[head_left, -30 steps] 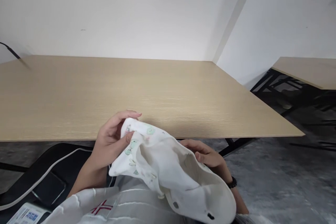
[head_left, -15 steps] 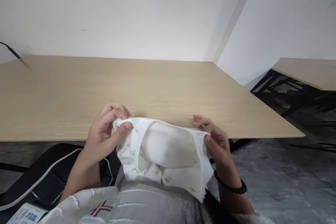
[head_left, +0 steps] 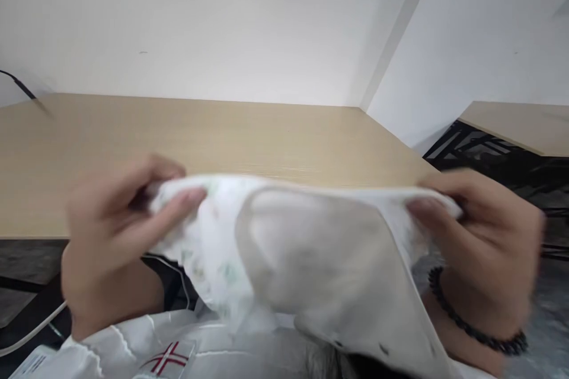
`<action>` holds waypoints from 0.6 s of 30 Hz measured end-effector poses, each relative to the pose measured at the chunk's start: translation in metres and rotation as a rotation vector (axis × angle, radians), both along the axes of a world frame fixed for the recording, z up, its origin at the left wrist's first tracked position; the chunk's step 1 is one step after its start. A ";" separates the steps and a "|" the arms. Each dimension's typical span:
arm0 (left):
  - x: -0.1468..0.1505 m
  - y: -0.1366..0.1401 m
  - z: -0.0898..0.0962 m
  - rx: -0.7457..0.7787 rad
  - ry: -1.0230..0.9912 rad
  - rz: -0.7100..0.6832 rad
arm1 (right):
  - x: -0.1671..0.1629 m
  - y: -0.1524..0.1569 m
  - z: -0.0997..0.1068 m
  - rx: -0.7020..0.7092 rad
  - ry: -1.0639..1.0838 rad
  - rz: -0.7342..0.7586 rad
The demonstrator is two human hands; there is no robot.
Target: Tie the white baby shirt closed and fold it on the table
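A small white cloth garment (head_left: 222, 243) with a faint green print is stretched between my two hands above my lap, close to the camera. A wide rounded opening in it shows a paler inside, and small dark spots lie along its lower part. My left hand (head_left: 124, 231) pinches the upper left corner between thumb and bent fingers. At the upper right corner, my right hand (head_left: 484, 243) is closed on the cloth, thumb on the near side. Both hands and the cloth are blurred by motion.
A light wooden table (head_left: 267, 142) lies in front, against a white wall (head_left: 249, 35). At the right stands another table (head_left: 520, 124) with a dark frame. A white cable (head_left: 35, 328) runs at the lower left, and a black cable (head_left: 20, 84) is at the far left.
Both hands have risen towards the camera and moved apart, the right one further out. The garment is now pulled wide and taut along its top edge.
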State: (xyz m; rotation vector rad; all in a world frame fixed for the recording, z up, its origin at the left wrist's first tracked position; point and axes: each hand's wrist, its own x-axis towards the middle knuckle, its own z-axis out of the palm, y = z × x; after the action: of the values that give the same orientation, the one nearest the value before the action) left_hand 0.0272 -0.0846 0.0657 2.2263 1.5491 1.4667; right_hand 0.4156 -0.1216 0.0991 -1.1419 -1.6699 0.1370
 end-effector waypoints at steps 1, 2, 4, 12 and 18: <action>0.011 0.014 0.016 0.066 0.071 0.085 | 0.000 0.020 0.006 0.014 -0.058 -0.058; 0.023 0.032 0.031 0.021 0.183 0.105 | -0.001 0.044 0.010 0.007 -0.104 -0.078; 0.044 0.080 0.047 -0.239 0.358 0.102 | -0.006 0.100 0.009 -0.052 -0.110 -0.127; 0.006 0.216 -0.021 -0.878 0.656 -0.196 | 0.023 0.234 -0.057 -0.798 -0.337 0.302; -0.033 0.218 -0.021 -0.926 0.699 -0.160 | 0.061 0.239 -0.063 -0.828 -0.310 0.387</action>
State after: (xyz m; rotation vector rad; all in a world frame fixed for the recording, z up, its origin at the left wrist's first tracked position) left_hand -0.0054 0.1333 0.0442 2.1788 1.6170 -0.1758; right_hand 0.4765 0.1171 0.0363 -1.4611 -2.1796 1.0168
